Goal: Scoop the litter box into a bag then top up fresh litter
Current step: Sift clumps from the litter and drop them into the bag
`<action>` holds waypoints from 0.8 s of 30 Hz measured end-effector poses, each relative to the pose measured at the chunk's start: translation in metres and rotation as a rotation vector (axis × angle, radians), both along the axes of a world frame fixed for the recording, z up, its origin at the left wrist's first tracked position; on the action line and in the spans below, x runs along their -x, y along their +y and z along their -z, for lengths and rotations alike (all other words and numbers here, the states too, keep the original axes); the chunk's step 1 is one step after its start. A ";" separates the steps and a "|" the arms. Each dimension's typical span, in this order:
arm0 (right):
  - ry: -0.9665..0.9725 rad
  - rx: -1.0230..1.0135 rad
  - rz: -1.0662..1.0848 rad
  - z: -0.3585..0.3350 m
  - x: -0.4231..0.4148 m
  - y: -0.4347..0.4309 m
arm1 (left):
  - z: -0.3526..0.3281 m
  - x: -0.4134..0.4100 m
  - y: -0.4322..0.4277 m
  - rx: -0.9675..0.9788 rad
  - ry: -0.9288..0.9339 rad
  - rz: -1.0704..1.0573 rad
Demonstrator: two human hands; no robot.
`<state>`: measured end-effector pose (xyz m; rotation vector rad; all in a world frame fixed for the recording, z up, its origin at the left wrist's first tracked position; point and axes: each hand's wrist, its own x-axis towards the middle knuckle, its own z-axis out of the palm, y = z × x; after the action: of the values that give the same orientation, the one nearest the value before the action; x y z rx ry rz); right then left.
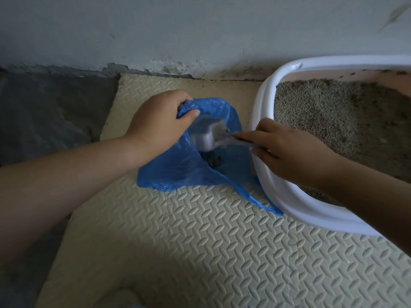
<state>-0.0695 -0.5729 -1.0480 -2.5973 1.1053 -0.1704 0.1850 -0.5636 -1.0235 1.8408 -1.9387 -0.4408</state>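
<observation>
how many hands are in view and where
2. The left hand grips the blue bag by its rim; the right hand holds the scoop over the bag, beside the litter box.

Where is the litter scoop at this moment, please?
In the head view the scoop is mid-frame, held by the right hand over the open blue bag, just left of the litter box.

Two hands (159, 123) (289, 152), one blue bag (178, 174), one scoop (205, 138), one litter box (298, 207)
</observation>
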 end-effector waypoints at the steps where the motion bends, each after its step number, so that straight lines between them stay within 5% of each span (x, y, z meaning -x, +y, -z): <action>1: -0.005 0.002 0.004 0.001 0.001 0.000 | 0.000 0.001 0.000 0.001 -0.001 -0.003; 8: -0.074 -0.180 0.047 -0.004 0.028 -0.005 | -0.003 0.001 -0.001 0.020 -0.023 -0.019; 24: -0.721 -0.904 0.471 -0.011 0.117 0.025 | 0.004 0.045 -0.007 -0.008 0.026 0.080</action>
<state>-0.1864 -0.5479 -1.0370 -1.2949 1.1133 -0.5166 0.1402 -0.5709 -1.0277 1.7581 -2.0016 -0.4958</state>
